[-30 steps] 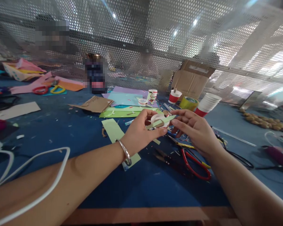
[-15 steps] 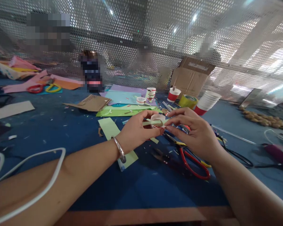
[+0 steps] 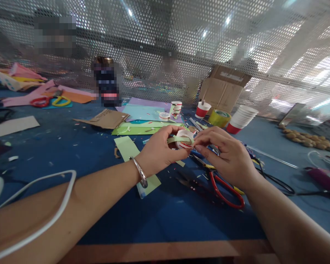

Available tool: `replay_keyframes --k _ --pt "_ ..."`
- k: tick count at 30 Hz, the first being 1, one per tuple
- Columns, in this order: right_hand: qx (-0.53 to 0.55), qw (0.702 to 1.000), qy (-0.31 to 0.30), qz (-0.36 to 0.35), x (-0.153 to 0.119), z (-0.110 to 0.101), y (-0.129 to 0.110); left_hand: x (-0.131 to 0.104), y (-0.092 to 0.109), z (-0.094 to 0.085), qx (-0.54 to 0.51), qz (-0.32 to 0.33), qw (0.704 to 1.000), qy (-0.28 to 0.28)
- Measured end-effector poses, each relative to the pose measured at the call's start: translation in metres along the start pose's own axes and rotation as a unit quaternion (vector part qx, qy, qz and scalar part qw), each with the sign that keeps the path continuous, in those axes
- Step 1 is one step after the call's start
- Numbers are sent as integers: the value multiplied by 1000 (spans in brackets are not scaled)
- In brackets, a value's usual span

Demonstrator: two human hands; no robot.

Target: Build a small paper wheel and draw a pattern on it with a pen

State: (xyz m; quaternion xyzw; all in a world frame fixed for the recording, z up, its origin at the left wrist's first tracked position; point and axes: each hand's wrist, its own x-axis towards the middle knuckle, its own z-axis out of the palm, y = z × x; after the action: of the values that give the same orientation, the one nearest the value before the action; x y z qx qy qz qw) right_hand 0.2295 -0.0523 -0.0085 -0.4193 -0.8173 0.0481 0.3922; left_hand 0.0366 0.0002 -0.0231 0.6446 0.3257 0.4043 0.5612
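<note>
Right fingers (image 3: 205, 137) had moved in, seemingly pinching the green strip (image 3: 176, 139) against the paper cup (image 3: 184, 145), which left fingers (image 3: 180, 155) clasped above the bench (image 3: 154, 220), inside its near edge. Hard squeezing could crumple both.

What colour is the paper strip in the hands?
The paper strip is pale green, seen best in the head view.

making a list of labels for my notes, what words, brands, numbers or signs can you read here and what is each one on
No text can be read.
Brown folded cardboard: dark printing, too small and blurred.
Cardboard box: pale strip, too blurred.
Dark upright object: pixelated, nothing legible.
White-and-red paper piece in the left hand: no legible words.
</note>
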Motion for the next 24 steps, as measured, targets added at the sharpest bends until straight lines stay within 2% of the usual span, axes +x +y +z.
replay_keyframes --k 5,12,19,24 --pt "1 1000 -1 -3 0 -1 0 0 0 0 -5 -4 1000 -4" --pt "-6 1000 3 -6 1 -2 -3 0 -4 1 -121 -14 992 -36" --pt "-1 1000 2 -23 1 -1 -4 -1 -2 2 -110 6 994 -24" --pt "-8 1000 17 -12 1 -1 -6 1 -5 -1 -96 27 994 -41"
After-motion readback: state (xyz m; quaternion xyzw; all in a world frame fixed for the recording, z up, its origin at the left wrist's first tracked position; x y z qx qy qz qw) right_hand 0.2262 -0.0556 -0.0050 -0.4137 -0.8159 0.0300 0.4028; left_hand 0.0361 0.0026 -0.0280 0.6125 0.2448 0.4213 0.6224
